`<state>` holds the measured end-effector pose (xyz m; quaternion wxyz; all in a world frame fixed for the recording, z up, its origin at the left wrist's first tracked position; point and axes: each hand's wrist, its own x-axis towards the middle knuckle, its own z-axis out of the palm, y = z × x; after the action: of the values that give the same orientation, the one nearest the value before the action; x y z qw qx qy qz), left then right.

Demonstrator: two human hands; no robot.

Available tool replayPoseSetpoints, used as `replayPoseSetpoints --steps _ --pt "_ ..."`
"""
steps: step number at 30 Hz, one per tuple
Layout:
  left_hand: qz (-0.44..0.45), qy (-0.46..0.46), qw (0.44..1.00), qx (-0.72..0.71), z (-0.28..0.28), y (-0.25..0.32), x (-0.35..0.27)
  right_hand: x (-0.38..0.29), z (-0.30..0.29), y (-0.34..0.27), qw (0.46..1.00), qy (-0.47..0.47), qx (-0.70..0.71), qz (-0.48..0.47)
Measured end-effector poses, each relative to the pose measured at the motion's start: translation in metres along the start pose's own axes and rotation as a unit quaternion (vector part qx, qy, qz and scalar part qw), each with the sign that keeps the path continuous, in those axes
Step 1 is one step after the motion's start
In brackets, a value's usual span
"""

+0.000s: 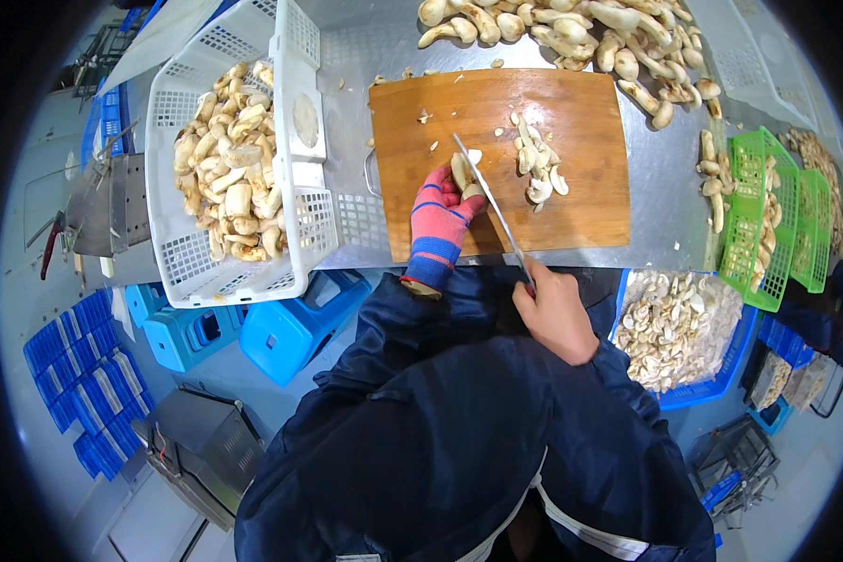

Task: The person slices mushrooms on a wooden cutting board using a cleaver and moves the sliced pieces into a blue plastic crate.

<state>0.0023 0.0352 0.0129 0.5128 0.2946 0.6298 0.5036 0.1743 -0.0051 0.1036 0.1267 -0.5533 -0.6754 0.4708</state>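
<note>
On the wooden cutting board (576, 204), my left hand (441, 218), in a pink and blue knitted glove, holds a mushroom (461, 172) near the board's front left part. My bare right hand (556, 308) grips the handle of a long knife (495, 204) at the board's front edge. The blade slants up and left against the mushroom, with a small white piece by it. A small heap of mushroom slices (536, 158) lies right of the knife. Small trimmings are scattered on the board's left part.
Whole mushrooms (569, 28) are heaped behind the board. A white plastic basket (302, 249) of trimmed mushrooms stands at left. Green baskets (734, 239) stand at right. Below the metal table (667, 204) are a blue crate (734, 365) of slices and blue stools (274, 344).
</note>
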Motion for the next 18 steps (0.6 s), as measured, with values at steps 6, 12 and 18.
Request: replayPoseSetpoints --steps 6,12,18 --pt "-0.028 -0.008 1.0 -0.001 0.001 -0.003 0.005 0.032 0.005 0.007 0.998 -0.004 0.032 0.046" --pt "-0.005 -0.02 0.999 0.031 -0.004 -0.009 0.005 -0.006 -0.016 -0.018 0.998 -0.03 0.02 0.058" --pt "0.025 -0.017 0.995 0.099 -0.003 -0.016 0.007 0.036 0.026 0.012 1.0 0.018 -0.02 0.016"
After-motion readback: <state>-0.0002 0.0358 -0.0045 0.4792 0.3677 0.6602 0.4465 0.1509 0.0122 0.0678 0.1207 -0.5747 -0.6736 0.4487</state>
